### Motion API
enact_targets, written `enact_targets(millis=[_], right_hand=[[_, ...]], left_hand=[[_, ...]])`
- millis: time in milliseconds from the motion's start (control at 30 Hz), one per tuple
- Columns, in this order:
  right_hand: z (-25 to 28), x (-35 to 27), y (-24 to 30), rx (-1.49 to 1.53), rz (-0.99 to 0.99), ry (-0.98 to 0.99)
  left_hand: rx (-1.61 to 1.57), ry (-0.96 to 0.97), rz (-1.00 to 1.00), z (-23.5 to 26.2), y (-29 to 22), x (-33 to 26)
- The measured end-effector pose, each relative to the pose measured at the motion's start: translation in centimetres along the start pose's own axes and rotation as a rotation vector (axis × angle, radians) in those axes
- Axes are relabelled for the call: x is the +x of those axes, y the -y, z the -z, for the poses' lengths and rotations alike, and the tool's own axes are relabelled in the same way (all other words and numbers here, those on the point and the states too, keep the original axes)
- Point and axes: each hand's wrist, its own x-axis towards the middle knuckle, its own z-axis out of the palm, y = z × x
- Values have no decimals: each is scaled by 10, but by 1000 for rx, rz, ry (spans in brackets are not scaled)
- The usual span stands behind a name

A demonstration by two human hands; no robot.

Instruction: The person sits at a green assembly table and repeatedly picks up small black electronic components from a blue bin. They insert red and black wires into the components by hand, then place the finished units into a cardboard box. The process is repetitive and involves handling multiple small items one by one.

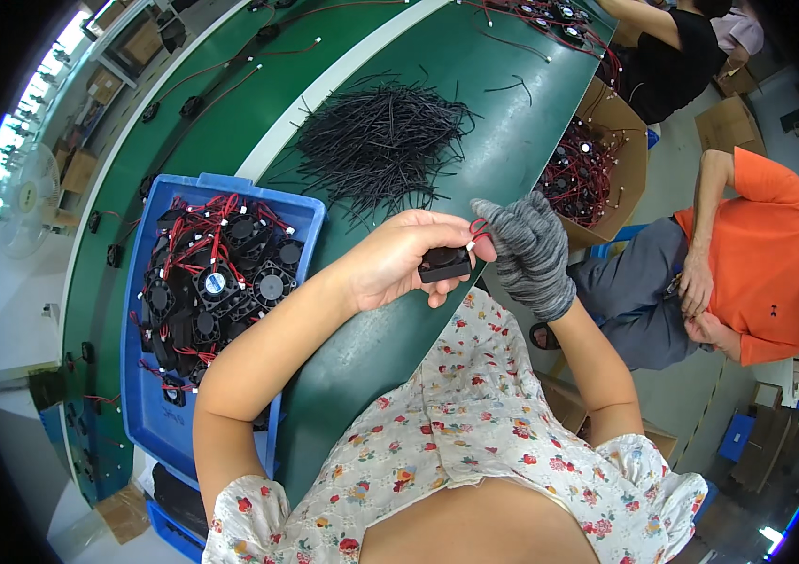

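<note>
A small square black cooling fan (444, 267) is gripped in the fingers of my bare left hand (395, 256), above the near edge of the green bench. Its short red-and-black cable (479, 227), folded into a loop with a white plug, sticks up by my left thumb. My right hand (531, 256), in a grey knitted glove, is closed at that loop with its fingertips on the wires. What lies inside the gloved fingers is hidden. Beyond both hands a loose pile of thin black cable ties (380, 141) is spread on the bench (348, 362).
At the left a blue tray (131, 352) holds several fans with red cables. A cardboard box (632, 174) of fans stands off the bench's right edge. A person in orange (770, 254) sits at the right; another in black (672, 61) is farther back. Fans line the green conveyor (202, 70).
</note>
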Motion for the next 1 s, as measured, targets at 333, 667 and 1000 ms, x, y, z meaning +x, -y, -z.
enact_targets(millis=[333, 667, 1000], right_hand=[[4, -2, 2, -171, 123, 75], [13, -3, -2, -200, 172, 155], [25, 3, -16, -190, 250, 139]], left_hand=[[-74, -17, 11, 4, 2, 1], [144, -16, 15, 1, 4, 3], [424, -59, -145, -8, 7, 3]])
